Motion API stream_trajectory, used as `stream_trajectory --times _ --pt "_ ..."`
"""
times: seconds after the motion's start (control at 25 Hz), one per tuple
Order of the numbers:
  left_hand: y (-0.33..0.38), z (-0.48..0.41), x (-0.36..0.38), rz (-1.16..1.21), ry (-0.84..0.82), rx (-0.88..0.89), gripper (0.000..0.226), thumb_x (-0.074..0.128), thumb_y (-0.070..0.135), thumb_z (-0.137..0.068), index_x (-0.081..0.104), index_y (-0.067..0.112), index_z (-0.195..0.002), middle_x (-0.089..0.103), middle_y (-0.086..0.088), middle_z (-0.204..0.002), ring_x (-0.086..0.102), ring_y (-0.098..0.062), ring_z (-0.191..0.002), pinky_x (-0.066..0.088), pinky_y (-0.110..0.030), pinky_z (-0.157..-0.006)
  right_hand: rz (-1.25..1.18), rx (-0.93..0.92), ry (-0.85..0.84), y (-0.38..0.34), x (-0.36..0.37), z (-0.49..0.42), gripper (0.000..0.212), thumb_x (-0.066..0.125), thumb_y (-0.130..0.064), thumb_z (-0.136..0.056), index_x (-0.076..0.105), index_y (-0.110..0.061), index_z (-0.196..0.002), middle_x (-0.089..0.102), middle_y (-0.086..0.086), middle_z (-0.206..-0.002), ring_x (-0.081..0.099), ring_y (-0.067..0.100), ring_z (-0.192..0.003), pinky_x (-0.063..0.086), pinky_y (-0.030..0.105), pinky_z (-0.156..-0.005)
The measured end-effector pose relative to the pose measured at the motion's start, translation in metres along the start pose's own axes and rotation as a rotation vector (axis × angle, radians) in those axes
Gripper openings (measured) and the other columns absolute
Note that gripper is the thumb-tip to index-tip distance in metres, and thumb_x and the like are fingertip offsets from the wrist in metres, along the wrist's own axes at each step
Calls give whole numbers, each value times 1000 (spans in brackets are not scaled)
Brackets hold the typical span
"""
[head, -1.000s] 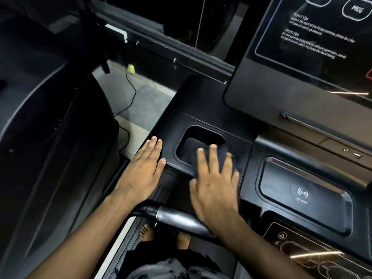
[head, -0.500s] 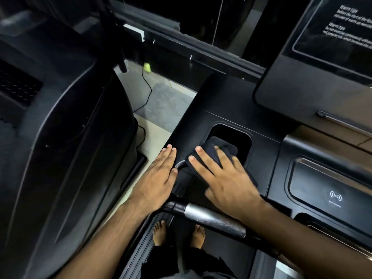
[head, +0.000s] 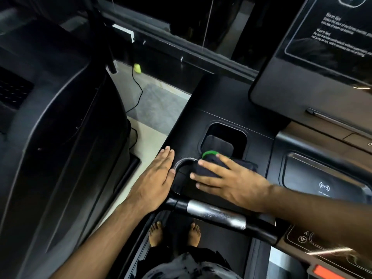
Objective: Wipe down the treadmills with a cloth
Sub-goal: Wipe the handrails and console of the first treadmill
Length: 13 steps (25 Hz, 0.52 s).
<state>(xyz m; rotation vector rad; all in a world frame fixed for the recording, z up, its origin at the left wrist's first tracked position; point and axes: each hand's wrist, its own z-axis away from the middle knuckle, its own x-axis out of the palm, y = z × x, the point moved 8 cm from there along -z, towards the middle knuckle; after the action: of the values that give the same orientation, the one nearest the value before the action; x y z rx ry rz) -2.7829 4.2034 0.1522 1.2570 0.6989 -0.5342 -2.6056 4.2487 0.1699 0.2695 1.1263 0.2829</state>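
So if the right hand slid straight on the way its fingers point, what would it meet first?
Probably the left hand: the right hand presses the dark cloth flat, its fingers aimed left across the console, with only a small gap between.

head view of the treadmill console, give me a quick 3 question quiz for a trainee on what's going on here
1. True or false: the right hand presses the dark folded cloth flat on the black plastic console panel, just in front of the rectangular cup-holder recess.
2. Where is the left hand? A) gripping the silver metal handlebar grip B) flat on the console's left edge, fingers straight C) inside the recess
3. Fill in: the wireless-charging symbol sits on the shallow black tray to the ____ of the cloth.

Key: 1 true; 2 B; 3 right
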Motion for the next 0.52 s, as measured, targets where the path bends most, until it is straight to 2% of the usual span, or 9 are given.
stream_trajectory --times 0.08,0.24,0.28,0.36,0.44,0.52 --pt "-6 5 -1 56 -11 -14 53 37 23 -104 19 25 -154 10 17 -160 2 12 -143 -3 -4 -109 99 -156 -29 -3 -1 -8 70 47 -21 -97 15 -21 -159 -8 3 -168 -20 39 -149 0 64 -119" --pt "-17 20 0 69 6 -33 54 37 21 -103 20 26 -154 10 19 -160 2 15 -141 -2 -4 -110 263 -248 -25 -20 -12 -52 53 41 -22 -98 39 -20 -151 34 -3 -159 -5 33 -153 4 57 -123" --pt "-17 22 1 52 5 -21 54 37 22 -103 19 26 -154 8 19 -160 0 14 -142 -3 -4 -109 270 -211 -33 -17 -11 -52 52 37 -21 -99 39 -20 -150 37 -4 -158 -7 32 -153 3 57 -123" --pt "-15 24 3 15 4 5 55 36 25 -103 16 25 -154 5 19 -160 -2 13 -142 -5 -4 -110 242 -164 -86 -10 -2 -30 56 29 -19 -98 32 -16 -154 29 -2 -162 -14 31 -152 -6 58 -121" --pt "-14 24 3 -7 16 13 55 34 26 -104 15 24 -155 4 17 -160 -3 11 -143 -6 -6 -110 248 -179 -176 -11 5 -13 55 34 -19 -100 30 -15 -155 25 -2 -164 -16 30 -152 -13 59 -117" --pt "-10 24 4 -12 18 21 55 34 27 -103 15 23 -155 4 15 -161 -3 9 -144 -6 -7 -111 250 -166 -191 -14 4 -21 52 39 -20 -100 38 -16 -152 30 -3 -162 -12 30 -153 -14 60 -117"
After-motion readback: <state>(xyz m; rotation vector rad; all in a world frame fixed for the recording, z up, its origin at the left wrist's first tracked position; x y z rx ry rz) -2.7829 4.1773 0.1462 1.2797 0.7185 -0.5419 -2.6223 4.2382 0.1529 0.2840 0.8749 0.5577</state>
